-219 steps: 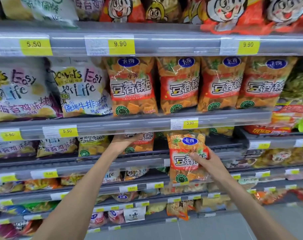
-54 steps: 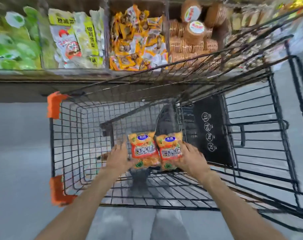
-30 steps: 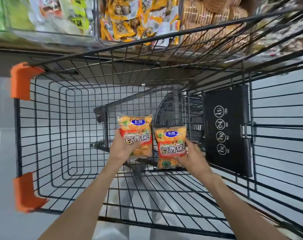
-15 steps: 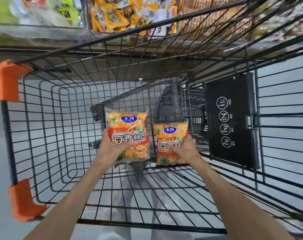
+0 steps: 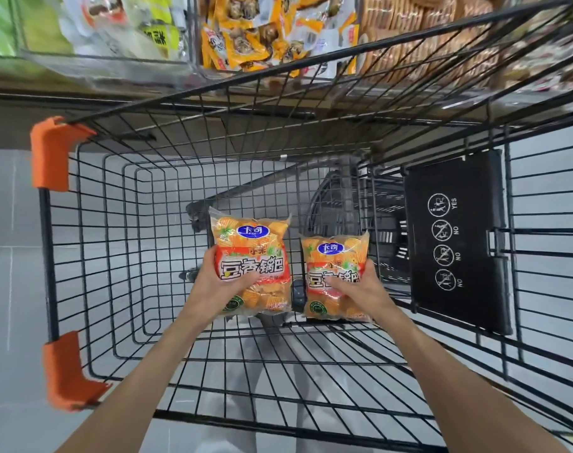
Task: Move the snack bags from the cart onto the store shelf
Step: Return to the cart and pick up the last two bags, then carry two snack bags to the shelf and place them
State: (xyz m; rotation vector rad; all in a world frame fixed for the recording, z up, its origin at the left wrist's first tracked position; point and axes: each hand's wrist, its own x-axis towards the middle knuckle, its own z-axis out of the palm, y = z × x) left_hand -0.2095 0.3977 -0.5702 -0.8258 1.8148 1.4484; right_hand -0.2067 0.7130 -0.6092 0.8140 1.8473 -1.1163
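Note:
I look straight down into a black wire cart (image 5: 121, 256). My left hand (image 5: 216, 289) grips an orange and red snack bag (image 5: 251, 253) by its lower left side. Beside it, my right hand (image 5: 357, 289) holds a second matching snack bag (image 5: 332, 256) from its right side. Both bags are upright with their labels facing me, held above the cart's floor and slightly apart from each other. The left bag sits a little higher than the right one. No other bags show inside the cart.
The cart has orange corner bumpers (image 5: 49, 152) on its left side and a black child-seat flap (image 5: 455, 240) with warning icons at the right. Beyond the cart's far rim, low shelf bins (image 5: 252, 31) hold yellow snack packets and round biscuits. Grey tiled floor lies to the left.
Both hands have lifted the two bags up from the cart's floor over the last seconds. The left bag has risen higher and closer to me than the right one.

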